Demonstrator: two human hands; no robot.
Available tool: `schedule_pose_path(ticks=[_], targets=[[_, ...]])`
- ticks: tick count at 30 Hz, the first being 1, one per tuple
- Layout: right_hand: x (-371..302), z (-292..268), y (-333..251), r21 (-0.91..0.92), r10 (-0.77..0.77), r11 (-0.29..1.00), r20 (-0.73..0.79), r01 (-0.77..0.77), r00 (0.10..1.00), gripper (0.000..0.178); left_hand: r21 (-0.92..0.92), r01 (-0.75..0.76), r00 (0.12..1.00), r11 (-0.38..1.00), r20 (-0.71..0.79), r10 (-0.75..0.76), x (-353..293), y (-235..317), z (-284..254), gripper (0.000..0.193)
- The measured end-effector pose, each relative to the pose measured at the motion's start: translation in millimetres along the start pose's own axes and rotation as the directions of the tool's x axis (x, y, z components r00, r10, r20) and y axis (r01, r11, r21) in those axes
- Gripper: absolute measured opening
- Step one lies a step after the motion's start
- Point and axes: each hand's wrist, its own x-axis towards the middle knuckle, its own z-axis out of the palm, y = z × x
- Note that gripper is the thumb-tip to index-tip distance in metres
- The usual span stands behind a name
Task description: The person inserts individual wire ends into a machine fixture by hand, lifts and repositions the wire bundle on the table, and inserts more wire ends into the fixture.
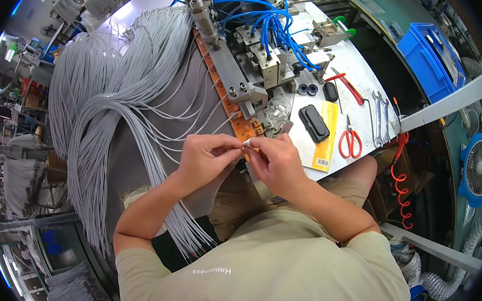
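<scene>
Left hand (209, 155) and right hand (278, 160), which I follow remotely, meet at the fingertips, both pinching a small white piece (246, 143) (its exact form is too small for me to tell) near the end of an orange strip (246, 128). Grey cables (99, 111) drape at left; red-handled scissors (349, 143) lie at right, beside a yellow-edged packet (325, 150).

Red-handled scissors (349, 131) and two wrenches (378, 119) lie on the white table (357, 60).
</scene>
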Motion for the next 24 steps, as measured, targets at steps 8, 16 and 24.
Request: schedule_pose_path(ticks=[8, 16, 24], targets=[[3, -2, -2, 0.008, 0.041, 0.999, 0.049, -0.041, 0.998, 0.016, 0.010, -0.009, 1.000, 1.000, -0.023, 0.010, -1, -2, 1, 0.014], [9, -14, 7, 0.098, 0.054, 0.992, 0.205, -0.075, 0.977, 0.018, 0.008, -0.053, 0.987, 0.999, 0.152, 0.052, 4, -7, -4, 0.012], [10, -6, 12, 0.139, -0.069, 0.989, 0.096, 0.056, 0.993, 0.014, -0.134, 0.058, 0.971, 0.989, 0.237, -0.025, 2, -5, -8, 0.014]])
